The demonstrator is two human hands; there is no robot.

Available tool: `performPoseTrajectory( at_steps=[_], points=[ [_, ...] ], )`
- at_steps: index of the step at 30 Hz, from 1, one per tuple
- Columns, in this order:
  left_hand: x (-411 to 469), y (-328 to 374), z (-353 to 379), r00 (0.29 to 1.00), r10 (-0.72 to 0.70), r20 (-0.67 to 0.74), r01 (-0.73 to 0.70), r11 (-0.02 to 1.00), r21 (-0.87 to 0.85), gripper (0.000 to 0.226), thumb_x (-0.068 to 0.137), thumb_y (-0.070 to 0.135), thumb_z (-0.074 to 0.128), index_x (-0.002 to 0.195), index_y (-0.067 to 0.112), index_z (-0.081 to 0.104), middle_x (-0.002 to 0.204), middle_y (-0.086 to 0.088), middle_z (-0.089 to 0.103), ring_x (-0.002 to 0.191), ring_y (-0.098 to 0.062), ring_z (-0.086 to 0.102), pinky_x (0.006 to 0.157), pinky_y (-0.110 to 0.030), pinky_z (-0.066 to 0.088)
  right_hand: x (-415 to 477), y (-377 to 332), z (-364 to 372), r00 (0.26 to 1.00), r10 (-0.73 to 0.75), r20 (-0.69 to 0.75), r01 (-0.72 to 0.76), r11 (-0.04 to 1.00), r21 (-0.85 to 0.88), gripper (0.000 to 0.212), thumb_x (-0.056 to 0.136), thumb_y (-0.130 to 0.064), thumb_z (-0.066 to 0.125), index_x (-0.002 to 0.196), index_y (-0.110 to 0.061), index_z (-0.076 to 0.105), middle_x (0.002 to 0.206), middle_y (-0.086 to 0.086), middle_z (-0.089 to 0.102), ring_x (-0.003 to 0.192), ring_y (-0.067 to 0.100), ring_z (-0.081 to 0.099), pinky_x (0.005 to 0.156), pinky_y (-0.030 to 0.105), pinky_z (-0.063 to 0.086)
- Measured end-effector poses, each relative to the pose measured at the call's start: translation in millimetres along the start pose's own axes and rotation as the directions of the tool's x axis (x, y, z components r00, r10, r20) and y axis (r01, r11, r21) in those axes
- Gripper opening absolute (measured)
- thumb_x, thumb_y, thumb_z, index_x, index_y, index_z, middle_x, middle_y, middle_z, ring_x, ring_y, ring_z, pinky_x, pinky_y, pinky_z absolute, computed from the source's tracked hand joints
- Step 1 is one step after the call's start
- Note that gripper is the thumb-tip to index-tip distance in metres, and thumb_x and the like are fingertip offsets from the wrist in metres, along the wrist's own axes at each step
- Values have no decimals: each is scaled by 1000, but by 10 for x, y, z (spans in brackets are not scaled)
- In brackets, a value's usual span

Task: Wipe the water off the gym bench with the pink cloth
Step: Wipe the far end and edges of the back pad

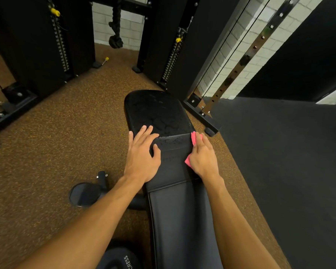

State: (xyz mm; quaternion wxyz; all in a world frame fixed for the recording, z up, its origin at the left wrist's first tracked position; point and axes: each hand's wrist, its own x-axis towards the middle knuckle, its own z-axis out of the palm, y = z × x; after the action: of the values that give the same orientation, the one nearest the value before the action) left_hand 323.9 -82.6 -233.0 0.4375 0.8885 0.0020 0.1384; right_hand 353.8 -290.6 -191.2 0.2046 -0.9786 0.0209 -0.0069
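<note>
The gym bench [175, 210] runs out between both forearms. The right hand [203, 158] lies flat, fingers nearly straight, pressing the pink cloth [193, 138] onto the bench's right edge. The cloth peeks out past the fingertips and beside the thumb. The left hand [142, 158] rests spread, holding nothing, with water [159, 113] beading just beyond its fingertips.

1. Gym bench [175, 210]: black, padded, running away from the viewer. Water beads [159, 113] cover its far pad and the seam strip.
2. Left hand [142, 154]: flat on the bench's left edge at the seam, fingers straight and spread.
3. Right hand [202, 158]: pressed flat on the pink cloth [193, 138] at the bench's right edge. Cloth shows past the fingertips and beside the thumb.
4. Surroundings: brown speckled floor [66, 123]; black weight stacks [60, 41] and a hanging rope [115, 26] beyond the bench's far end.
</note>
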Motion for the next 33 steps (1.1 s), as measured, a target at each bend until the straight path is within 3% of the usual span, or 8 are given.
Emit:
performPoseTrajectory(
  at_steps=[5, 7, 13, 19, 22, 26, 31, 33],
  points=[
    [-24, -46, -21, 1000, 8, 1, -8, 1000, 9, 40, 105, 20, 53, 144, 19, 61, 166, 2, 40, 160, -10, 18, 132, -44, -3, -92, -62, 60, 975, -217, 54, 218, 975, -29, 52, 114, -18, 35, 166, -20, 32, 176, 3, 19, 165, 21, 6, 132, 33, -3],
    [-39, -38, -7, 1000, 5, 0, -5, 1000, 10, 40, 105, 21, 53, 145, 19, 61, 166, 2, 40, 160, -9, 17, 133, -44, -3, -279, 77, 29, 961, -268, 65, 270, 963, -17, 52, 114, -20, 35, 166, -23, 33, 176, -2, 20, 164, 14, 6, 133, 32, -2],
    [12, 6, -1, 1000, 10, -11, -10, 1000, -5, 40, 105, 20, 54, 144, 19, 61, 166, 2, 41, 160, -10, 18, 133, -44, -3, 42, -61, 17, 999, -46, 7, 47, 998, -31, 55, 112, -14, 34, 166, -19, 31, 176, 9, 21, 164, 28, 11, 134, 45, 10],
    [-29, -69, 3, 1000, 24, -2, -24, 1000, 13, 41, 105, 20, 52, 145, 19, 59, 166, 2, 40, 161, -9, 16, 133, -43, -3, -285, -89, 157, 939, -335, 79, 336, 942, -11, 52, 114, -16, 36, 165, -22, 36, 176, 1, 21, 165, 18, 6, 134, 41, 4],
    [-23, -40, 12, 1000, 26, 6, -26, 1000, 13, 41, 106, 20, 51, 146, 19, 58, 167, 2, 39, 161, -10, 15, 132, -42, -5, -354, 65, 105, 968, -247, 40, 247, 969, 1, 51, 114, -18, 34, 165, -25, 36, 176, 0, 21, 165, 15, 5, 134, 41, 5],
    [13, -32, -7, 999, 40, 10, -40, 999, 21, 42, 106, 20, 50, 147, 18, 58, 168, 2, 38, 161, -11, 14, 132, -42, -6, -80, -219, 177, 992, -122, -27, 118, 987, -110, 54, 112, -14, 34, 165, -16, 34, 175, 12, 22, 164, 30, 7, 133, 49, 7],
    [-33, -75, -24, 999, 34, 29, -35, 999, 35, 43, 107, 21, 48, 149, 17, 56, 169, 2, 35, 162, -11, 12, 132, -44, -5, -356, -224, 231, 922, -377, 94, 381, 924, -28, 52, 114, -18, 35, 166, -24, 34, 176, 0, 19, 165, 16, 3, 134, 41, 2],
    [-34, -64, -25, 999, 33, 30, -34, 999, 33, 42, 108, 21, 47, 149, 17, 56, 169, 2, 35, 162, -11, 12, 132, -44, -5, -459, -58, 160, 934, -346, 84, 348, 938, -5, 51, 115, -20, 33, 166, -27, 34, 176, -2, 19, 164, 13, 2, 134, 37, 0]
  ],
)
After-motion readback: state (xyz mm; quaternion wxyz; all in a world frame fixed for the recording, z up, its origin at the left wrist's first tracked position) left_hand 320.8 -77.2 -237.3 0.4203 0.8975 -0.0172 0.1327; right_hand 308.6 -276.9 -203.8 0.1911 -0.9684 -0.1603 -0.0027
